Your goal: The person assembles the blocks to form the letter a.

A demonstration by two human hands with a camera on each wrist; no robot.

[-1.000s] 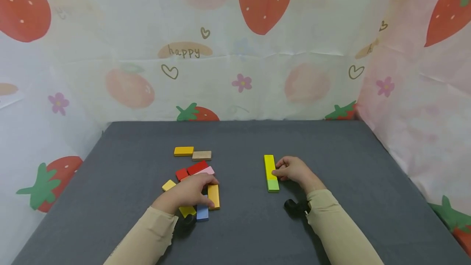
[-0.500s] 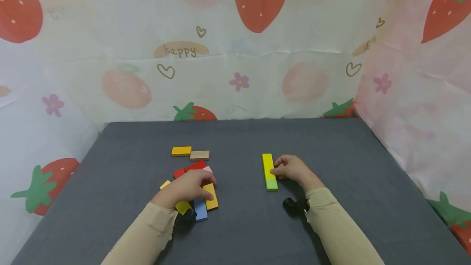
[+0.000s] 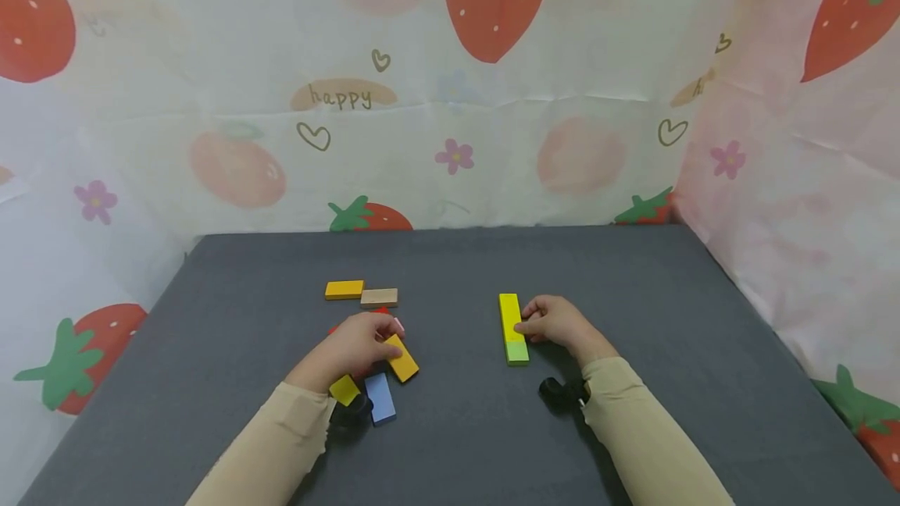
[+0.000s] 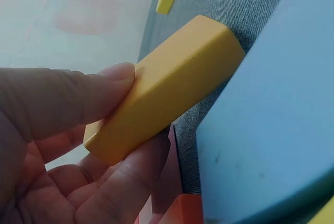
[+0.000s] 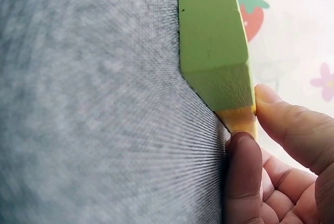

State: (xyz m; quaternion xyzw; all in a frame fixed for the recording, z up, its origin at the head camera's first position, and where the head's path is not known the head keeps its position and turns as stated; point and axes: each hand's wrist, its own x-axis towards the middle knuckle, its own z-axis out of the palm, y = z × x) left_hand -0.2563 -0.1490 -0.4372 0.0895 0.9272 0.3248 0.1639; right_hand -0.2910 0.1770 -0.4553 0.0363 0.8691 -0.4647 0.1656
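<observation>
Slanting from left fingers, orange block, long axis toward near right

Left of centre in the head view, the left grip hides most of the red block. The left wrist view's right edge cuts off the blue block. In the right wrist view, the green block hides most of the yellow block; the counter blurs at left.

My feed shows a creased beige left sleeve and right sleeve, with the left hand and right hand bare. I see a rounded black gadget by the left cuff, another black gadget by the right cuff.
</observation>
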